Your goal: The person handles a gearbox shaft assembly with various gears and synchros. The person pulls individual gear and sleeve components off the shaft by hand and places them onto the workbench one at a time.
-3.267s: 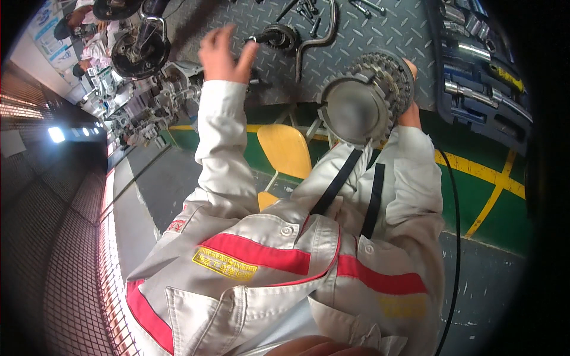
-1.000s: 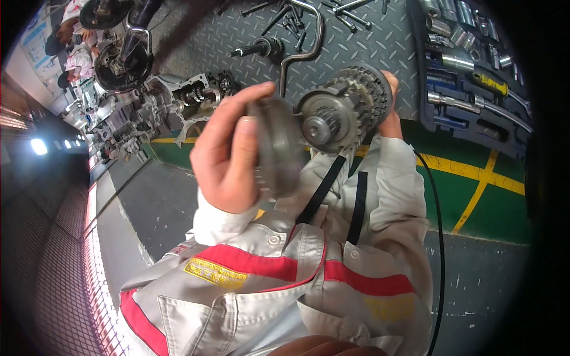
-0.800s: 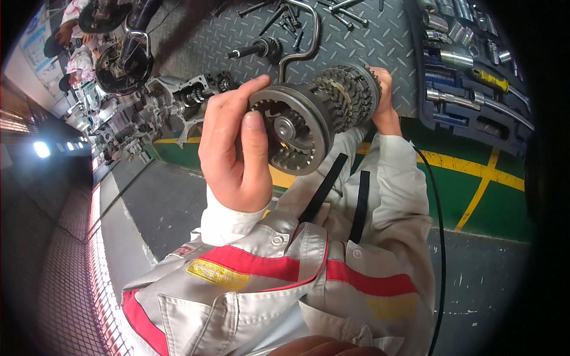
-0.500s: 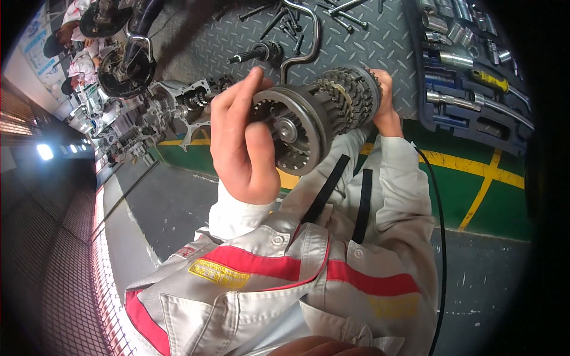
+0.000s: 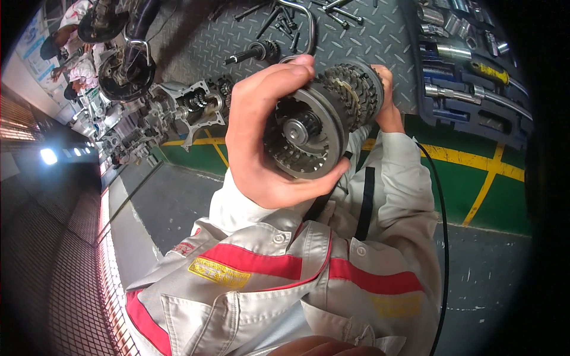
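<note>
A metal gear shaft assembly (image 5: 350, 89) is held up in front of my chest, above the edge of the workbench. Its wide toothed ring (image 5: 336, 121) faces left and toward me, with a splined hub (image 5: 301, 127) in the middle. My left hand (image 5: 252, 130) wraps round this ring end, fingers over the top and thumb along the underside. At the far right end, my right hand (image 5: 387, 98) grips the assembly behind its stacked gears; most of those fingers are hidden.
On the checkered steel bench top (image 5: 196, 44) lie a small splined shaft (image 5: 255, 52), several bolts (image 5: 285, 21) and a bent metal tube (image 5: 312, 29). A blue socket tool case (image 5: 469, 115) sits at the right. Opened metal housings (image 5: 193, 107) stand left; people (image 5: 65, 44) are beyond.
My left hand has moved from beside the ring to close round it, thumb now underneath. The ring end has turned a little more toward me.
</note>
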Tool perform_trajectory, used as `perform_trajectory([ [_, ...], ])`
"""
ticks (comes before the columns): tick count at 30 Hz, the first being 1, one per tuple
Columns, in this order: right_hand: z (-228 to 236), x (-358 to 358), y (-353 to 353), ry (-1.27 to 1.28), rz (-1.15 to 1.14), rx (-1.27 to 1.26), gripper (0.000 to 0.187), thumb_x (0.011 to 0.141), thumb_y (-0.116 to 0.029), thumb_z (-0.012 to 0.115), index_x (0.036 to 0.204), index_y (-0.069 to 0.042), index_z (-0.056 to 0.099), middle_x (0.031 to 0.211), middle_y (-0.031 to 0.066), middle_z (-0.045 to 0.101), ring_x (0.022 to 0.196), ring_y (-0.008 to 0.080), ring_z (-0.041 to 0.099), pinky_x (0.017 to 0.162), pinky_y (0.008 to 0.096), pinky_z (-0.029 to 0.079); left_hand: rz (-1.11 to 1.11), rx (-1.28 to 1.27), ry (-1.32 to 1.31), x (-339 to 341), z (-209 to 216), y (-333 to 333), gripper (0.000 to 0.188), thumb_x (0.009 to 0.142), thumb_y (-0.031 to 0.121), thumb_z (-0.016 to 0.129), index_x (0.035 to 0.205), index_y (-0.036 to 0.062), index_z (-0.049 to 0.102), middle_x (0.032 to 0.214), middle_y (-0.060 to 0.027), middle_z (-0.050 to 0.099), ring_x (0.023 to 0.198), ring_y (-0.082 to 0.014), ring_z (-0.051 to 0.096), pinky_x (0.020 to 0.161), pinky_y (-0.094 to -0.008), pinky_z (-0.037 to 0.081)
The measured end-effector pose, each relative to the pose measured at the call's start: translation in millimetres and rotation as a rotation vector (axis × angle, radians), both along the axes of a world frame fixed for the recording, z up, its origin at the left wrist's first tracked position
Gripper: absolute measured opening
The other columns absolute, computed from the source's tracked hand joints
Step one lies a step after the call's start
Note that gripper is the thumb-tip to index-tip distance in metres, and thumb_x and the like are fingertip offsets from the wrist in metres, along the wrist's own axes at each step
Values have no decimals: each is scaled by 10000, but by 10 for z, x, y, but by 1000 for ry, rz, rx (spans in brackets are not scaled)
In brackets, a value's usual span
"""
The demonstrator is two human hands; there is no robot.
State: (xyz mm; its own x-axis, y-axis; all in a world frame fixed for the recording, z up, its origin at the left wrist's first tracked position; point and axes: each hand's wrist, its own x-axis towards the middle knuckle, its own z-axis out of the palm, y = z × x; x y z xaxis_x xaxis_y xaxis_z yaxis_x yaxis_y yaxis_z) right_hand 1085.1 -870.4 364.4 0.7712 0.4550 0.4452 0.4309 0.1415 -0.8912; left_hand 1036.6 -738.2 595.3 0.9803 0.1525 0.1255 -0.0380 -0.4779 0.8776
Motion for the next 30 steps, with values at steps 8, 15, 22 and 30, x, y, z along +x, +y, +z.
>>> perform_trajectory([
  [8,-57,-33,-65,207,92,-1,131,634,-109,661,685,-11,591,695,131,603,638,320,591,593,360,452,-332,12,18,233,121,33,735,551,99,832,1185,-46,489,1186,-206,442,1148,-358,495,990,-501,403],
  [15,-78,17,-58,213,133,79,115,645,-81,654,657,-4,569,658,142,583,576,298,565,558,340,442,-392,48,108,405,239,-2,906,537,135,870,1277,-21,372,1184,-183,401,1129,-358,497,968,-463,421],
  [22,-53,36,-59,121,30,97,186,633,-144,708,691,-8,595,665,112,597,578,257,574,565,309,441,-200,-515,-84,364,-168,-110,1394,480,129,911,1457,139,-84,1267,-298,439,1159,-367,506,992,-445,406],
  [30,-131,-47,-84,424,83,175,183,710,-110,715,817,14,634,757,90,637,656,168,567,638,292,460,-293,-492,-6,338,-129,-100,1269,517,122,891,1440,79,20,1298,-250,422,1166,-308,493,988,-399,403],
])
